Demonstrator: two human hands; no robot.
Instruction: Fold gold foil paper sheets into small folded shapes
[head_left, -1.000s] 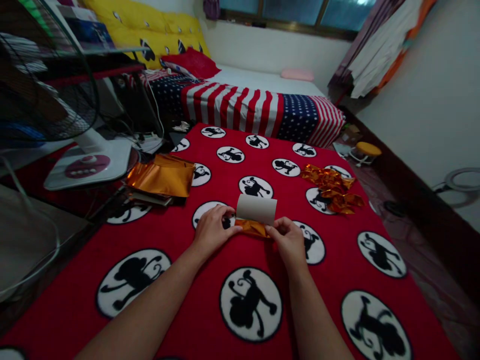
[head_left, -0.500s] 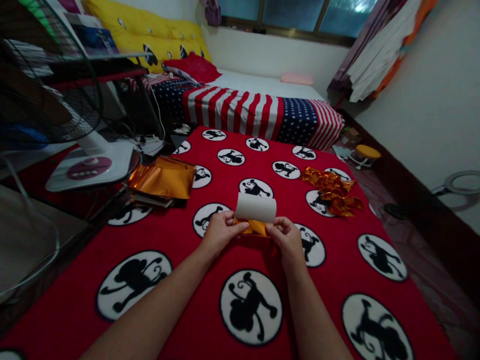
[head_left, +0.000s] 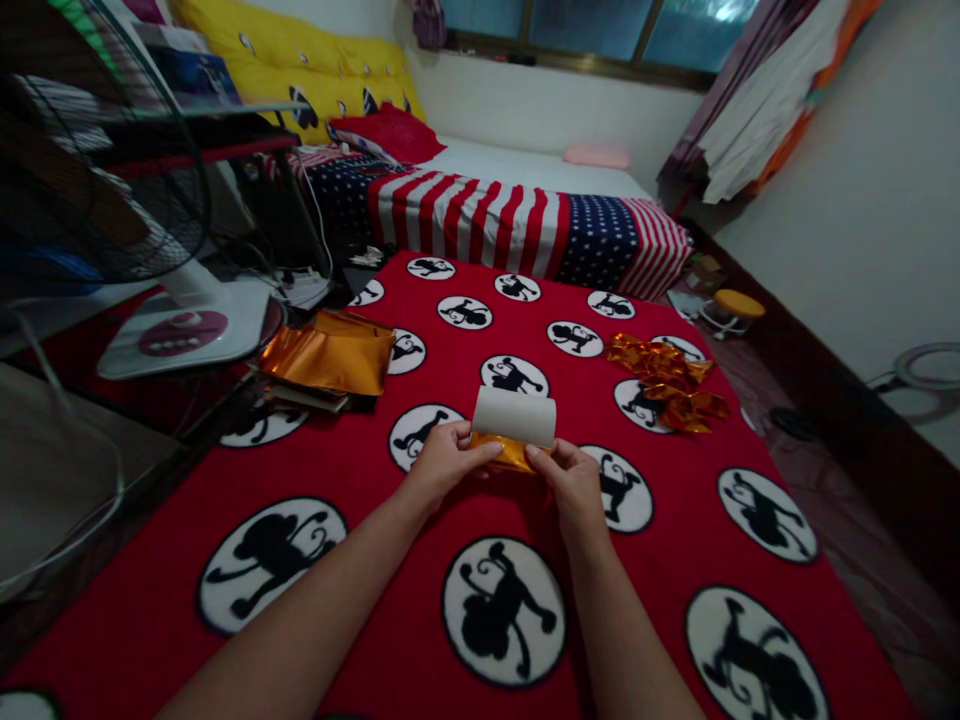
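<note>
Between my hands is a sheet of orange metallic foil paper, its pale underside curving up at the far edge. My left hand pinches the sheet's left end, thumb lying on the shiny side. At the other end my right hand grips it the same way, thumb on the foil and fingers beneath. The sheet is held just over a red cloth printed with black monkeys in white circles. Fingers under the sheet are partly hidden.
A stack of orange foil sheets lies at the cloth's left edge. Several crumpled or tied foil pieces rest at the right. A fan stands on the left, and a bed with a striped, starred cover is beyond.
My right thumb has shifted slightly left, inward along the foil. The foil strip under the thumbs looks flatter. Both hands still hold the sheet in about the same place.
</note>
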